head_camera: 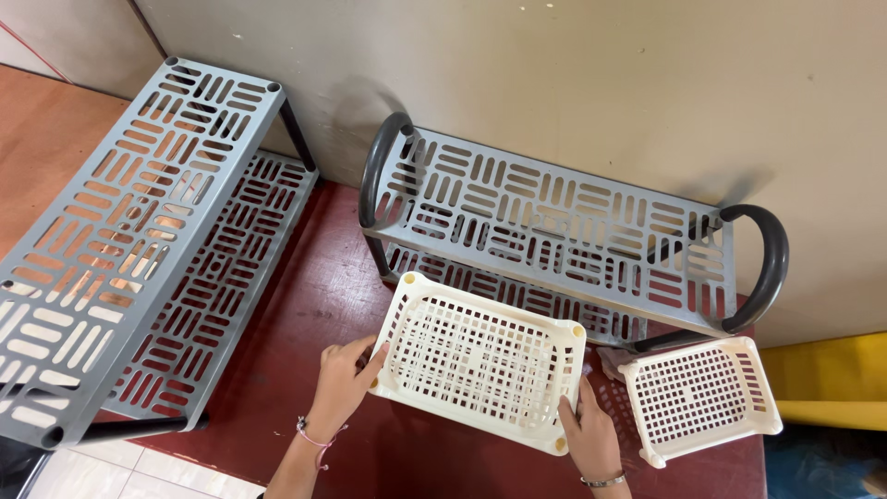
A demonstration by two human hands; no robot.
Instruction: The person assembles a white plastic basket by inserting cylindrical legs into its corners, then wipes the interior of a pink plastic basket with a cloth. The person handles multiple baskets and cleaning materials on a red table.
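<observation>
Both hands clamp the cream plastic lattice tray (480, 362): left hand (344, 377) and right hand (589, 432) on opposite edges. It looks light, rigid, best held by its rims.

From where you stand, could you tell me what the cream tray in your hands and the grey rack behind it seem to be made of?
The cream tray looks like moulded plastic, matt, with a uniform grid of holes. The grey rack also looks plastic, matt, with moulded slots; its dark curved end handles might be plastic or coated metal.
</observation>
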